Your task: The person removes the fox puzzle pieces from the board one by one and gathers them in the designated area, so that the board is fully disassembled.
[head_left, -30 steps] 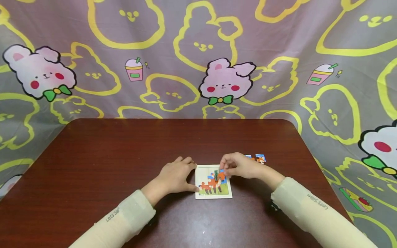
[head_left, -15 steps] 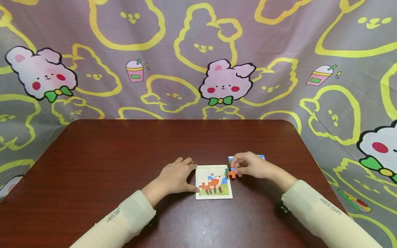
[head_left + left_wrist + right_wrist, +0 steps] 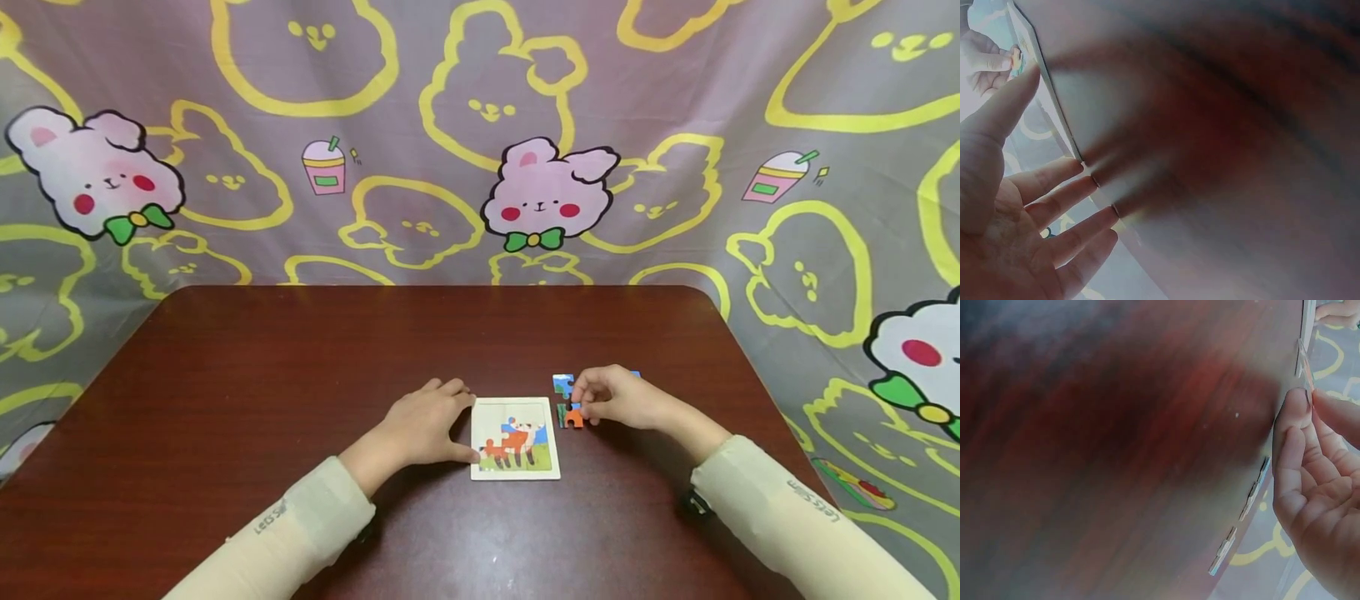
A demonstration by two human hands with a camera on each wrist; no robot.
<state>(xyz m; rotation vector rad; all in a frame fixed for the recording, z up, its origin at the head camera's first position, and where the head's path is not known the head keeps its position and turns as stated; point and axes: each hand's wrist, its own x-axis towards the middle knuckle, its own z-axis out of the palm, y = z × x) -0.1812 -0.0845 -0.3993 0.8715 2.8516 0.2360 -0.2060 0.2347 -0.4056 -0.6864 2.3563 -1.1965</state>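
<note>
A square puzzle board [image 3: 516,475] with a pale rim lies on the table, its lower part filled with a fox picture and its upper part showing bare backing. My left hand [image 3: 426,427] rests at the board's left edge, thumb on the near part and fingers fairly straight toward the far corner. Right of the board, my right hand [image 3: 626,398] pinches an orange, blue and green puzzle piece [image 3: 575,417] between thumb and forefinger. In the right wrist view this piece [image 3: 1306,365] appears nearly edge-on at the fingertips.
A blue puzzle piece [image 3: 562,383] lies behind the pinched one. Another blue bit [image 3: 635,374] shows past my right hand, mostly hidden. The right wrist view shows loose pieces [image 3: 1222,551] on the table. A patterned curtain [image 3: 420,125] hangs around the brown table [image 3: 300,358].
My right hand has moved the pinched puzzle piece rightward, from over the board's upper right to beside it. A loose blue piece behind has come into view. My left hand stays put.
</note>
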